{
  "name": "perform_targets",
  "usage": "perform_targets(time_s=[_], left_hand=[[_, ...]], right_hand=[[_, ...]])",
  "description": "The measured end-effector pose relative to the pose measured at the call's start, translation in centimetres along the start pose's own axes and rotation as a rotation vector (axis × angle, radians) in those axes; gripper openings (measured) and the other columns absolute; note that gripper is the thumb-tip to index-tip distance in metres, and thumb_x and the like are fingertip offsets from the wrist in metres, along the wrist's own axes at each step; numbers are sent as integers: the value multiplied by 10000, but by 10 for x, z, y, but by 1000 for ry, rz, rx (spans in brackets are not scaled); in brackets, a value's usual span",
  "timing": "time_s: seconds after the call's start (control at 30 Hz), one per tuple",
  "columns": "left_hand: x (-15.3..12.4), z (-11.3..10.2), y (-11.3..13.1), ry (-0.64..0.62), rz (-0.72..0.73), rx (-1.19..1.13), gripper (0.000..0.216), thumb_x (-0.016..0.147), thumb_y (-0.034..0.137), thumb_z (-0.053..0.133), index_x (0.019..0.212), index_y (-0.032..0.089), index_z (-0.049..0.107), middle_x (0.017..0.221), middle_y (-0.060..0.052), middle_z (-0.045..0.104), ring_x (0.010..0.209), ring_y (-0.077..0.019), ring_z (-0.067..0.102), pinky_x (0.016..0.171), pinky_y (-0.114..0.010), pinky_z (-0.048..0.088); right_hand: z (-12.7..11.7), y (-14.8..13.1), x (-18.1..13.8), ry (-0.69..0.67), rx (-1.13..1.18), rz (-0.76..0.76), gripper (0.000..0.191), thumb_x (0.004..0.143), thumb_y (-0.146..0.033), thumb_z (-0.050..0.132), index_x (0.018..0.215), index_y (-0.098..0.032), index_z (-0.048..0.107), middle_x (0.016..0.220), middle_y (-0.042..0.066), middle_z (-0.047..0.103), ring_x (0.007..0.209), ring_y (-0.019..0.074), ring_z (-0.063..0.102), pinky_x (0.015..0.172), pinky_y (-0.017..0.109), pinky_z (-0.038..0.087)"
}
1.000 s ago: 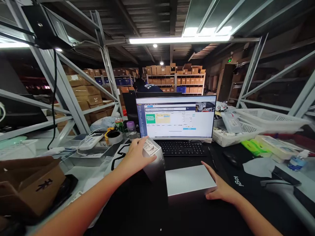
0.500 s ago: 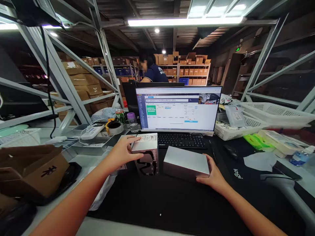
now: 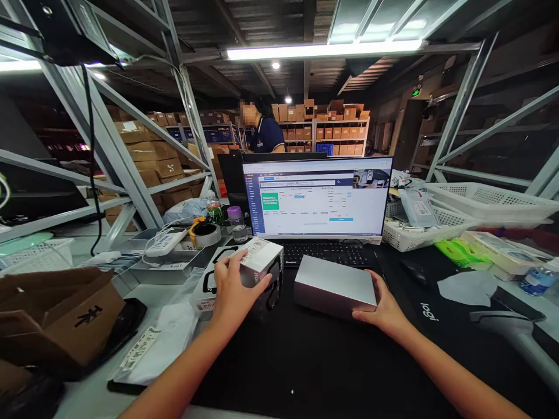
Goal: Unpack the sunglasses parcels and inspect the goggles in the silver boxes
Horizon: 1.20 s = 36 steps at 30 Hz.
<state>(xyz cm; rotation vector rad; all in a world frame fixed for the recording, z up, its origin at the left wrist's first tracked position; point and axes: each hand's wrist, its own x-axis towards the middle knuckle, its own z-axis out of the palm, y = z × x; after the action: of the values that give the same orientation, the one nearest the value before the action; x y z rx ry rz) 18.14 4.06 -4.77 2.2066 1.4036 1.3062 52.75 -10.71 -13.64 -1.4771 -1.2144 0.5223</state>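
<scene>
Head view: the left hand [image 3: 231,291] grasps the tilted printed box [image 3: 261,259] with curled fingers, just left of the keyboard [image 3: 325,254]. The right hand [image 3: 384,311] lies with released fingers against the grey box [image 3: 334,285], which sits flat on the desk [image 3: 305,361] before the keyboard. Judged step: positioning both boxes. Lifting the grey one calls for a proper grip.

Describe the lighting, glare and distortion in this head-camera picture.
Head view: the strip light is blown out; the monitor glares against dim surroundings; steel struts lean outwards, wide-angle distortion; the white box in the left hand and grey box in the right hand are sharp.
</scene>
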Motion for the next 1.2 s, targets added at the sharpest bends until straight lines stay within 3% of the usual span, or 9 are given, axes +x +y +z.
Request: perform_targets(time_s=[0.2, 0.3, 0.43, 0.57, 0.7, 0.83, 1.0, 1.07, 1.2], left_hand=[[-9, 7, 23, 152, -12, 345, 928, 755, 555, 771, 1499, 176, 364, 1441, -203, 220, 1388, -435, 351, 1144, -593, 375], [-10, 7, 21, 103, 18, 429, 975, 770, 571, 766, 1536, 164, 321, 1465, -238, 227, 1381, -463, 341, 1124, -617, 364], [-26, 4, 6, 175, 122, 456, 1049, 763, 689, 708, 1553, 140, 290, 1487, -285, 243, 1387, -509, 314, 1106, -690, 323], [-52, -1, 3, 104, 740, 202, 922, 706, 837, 621, 1419, 268, 483, 1409, -183, 452, 1299, -422, 477, 1114, -628, 373], [-73, -6, 22, -441, 940, -15, 574, 817, 598, 712, 1207, 192, 601, 1064, -90, 693, 978, -239, 661, 1072, -478, 478], [-97, -6, 23, -321, 1053, -83, 157, 960, 248, 597, 812, 194, 599, 625, 31, 593, 589, -138, 548, 828, -334, 564], [-122, -4, 14, -252, 1125, -99, 259, 950, 79, 433, 880, 164, 667, 662, -15, 661, 587, -149, 567, 789, -334, 573], [-123, -4, 14, -231, 1145, -104, 246, 944, 88, 456, 880, 158, 683, 680, -30, 685, 621, -154, 603, 769, -330, 573], [-121, -4, 15, -170, 1158, -72, 283, 947, 97, 449, 846, 165, 704, 685, -39, 706, 616, -153, 620, 641, -303, 546]], right_hand=[[-6, -7, -39, 89, -343, -604, 848, 740, -290, 841, 1442, -323, 366, 1432, 144, 543, 1344, 373, 545, 1135, 619, 433], [-17, 8, -59, -131, -411, -813, 516, 840, -182, 720, 1262, -420, 542, 1267, 17, 690, 1252, 289, 645, 1136, 612, 446], [-26, 27, -74, -530, -517, -507, 274, 775, -305, 787, 984, -458, 698, 1040, -69, 777, 1116, 255, 724, 1127, 529, 488], [-17, 29, -79, -766, -346, -396, 627, 543, -454, 923, 1086, -616, 654, 881, -148, 766, 955, 211, 757, 884, 320, 626], [-22, 20, -83, -795, -301, -238, 842, 473, -529, 935, 1212, -695, 568, 971, -171, 761, 1115, 241, 707, 660, 291, 620], [-50, 8, -91, -839, -422, -187, 643, 684, -350, 868, 1189, -656, 615, 925, -176, 770, 995, 184, 747, 666, 247, 627], [-58, -16, -106, -217, -617, -997, 713, 667, -8, 811, 1087, -565, 661, 1124, -151, 724, 912, 162, 722, 910, 362, 627], [-47, -34, -107, 76, -636, -1052, 681, 638, 29, 797, 1105, -455, 688, 1379, -87, 599, 1039, 213, 691, 959, 437, 615], [-24, -69, -92, 120, -681, -1068, 551, 688, 21, 739, 1078, -367, 727, 1445, -21, 519, 1014, 219, 676, 893, 403, 631]])
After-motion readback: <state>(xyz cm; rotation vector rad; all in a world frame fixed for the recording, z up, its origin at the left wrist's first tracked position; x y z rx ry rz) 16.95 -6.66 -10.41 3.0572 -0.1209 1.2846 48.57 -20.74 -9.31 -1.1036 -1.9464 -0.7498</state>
